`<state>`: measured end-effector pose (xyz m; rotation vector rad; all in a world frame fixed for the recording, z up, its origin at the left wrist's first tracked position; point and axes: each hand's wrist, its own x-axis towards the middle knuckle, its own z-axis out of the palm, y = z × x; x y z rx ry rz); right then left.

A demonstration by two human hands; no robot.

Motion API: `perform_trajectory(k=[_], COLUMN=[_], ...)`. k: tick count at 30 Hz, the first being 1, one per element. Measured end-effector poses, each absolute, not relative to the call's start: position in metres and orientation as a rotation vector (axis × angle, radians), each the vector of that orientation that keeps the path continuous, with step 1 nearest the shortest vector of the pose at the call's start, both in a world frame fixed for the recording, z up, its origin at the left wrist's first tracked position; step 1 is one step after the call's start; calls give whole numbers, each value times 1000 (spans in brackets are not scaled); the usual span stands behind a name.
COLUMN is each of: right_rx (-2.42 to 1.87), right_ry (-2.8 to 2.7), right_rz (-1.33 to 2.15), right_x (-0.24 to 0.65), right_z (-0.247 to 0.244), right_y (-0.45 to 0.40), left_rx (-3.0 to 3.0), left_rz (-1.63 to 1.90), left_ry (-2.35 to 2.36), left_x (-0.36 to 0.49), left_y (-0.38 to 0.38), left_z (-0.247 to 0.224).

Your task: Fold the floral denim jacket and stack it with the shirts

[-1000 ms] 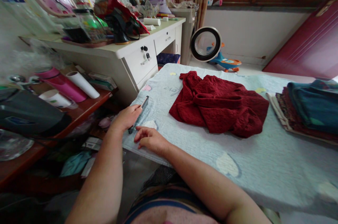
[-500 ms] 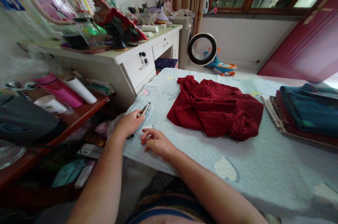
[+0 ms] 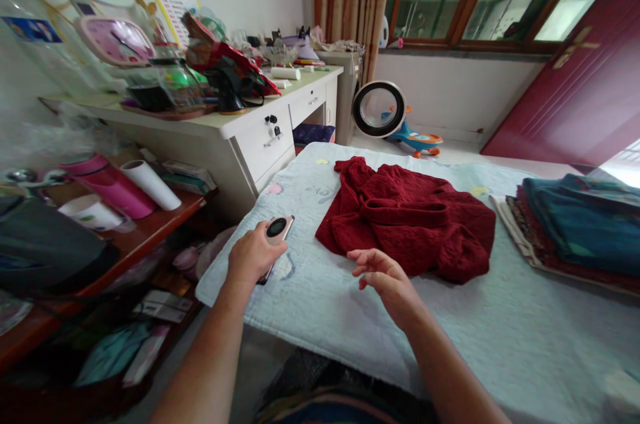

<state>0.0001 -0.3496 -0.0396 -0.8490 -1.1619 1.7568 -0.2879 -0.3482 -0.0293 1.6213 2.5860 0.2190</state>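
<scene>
My left hand [image 3: 254, 254] is closed around a phone [image 3: 278, 229] with a round dark camera patch, low over the left part of the light blue cover [image 3: 320, 304]. Nothing is in my right hand [image 3: 383, 277]; its fingers are apart and slightly curled, just at the near edge of a dark red garment [image 3: 405, 211]. That garment lies loosely folded and wrinkled in the middle of the cover. At the right is a stack of folded clothes [image 3: 585, 217], teal on top with dark red and white layers below.
A white desk [image 3: 260, 137] with a pink clock [image 3: 116, 41] and clutter stands at the back left. Left of the cover, a red-brown shelf [image 3: 165, 221] holds a pink flask [image 3: 113, 187]. Beyond the cover are a ride-on toy [image 3: 415, 137] and a dark red door [image 3: 560, 97].
My right hand has moved right, from near my left hand to the garment's edge. The phone in my left hand has tilted, showing its back. The view has tipped up slightly.
</scene>
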Motion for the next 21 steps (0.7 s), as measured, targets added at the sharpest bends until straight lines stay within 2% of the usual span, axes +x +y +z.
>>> perform_trajectory(k=[11,21], right_rx=[-834,-854], right_ry=[-996,-982], right_rz=[1790,1770], right_x=[21,23], right_z=[-70,-72], right_y=[-348,-348], left_rx=[1675,1657], left_rz=[320,308], left_ry=[2706,2772], left_x=[-280,-285], left_y=[-353,-352], left_z=[-39,-35])
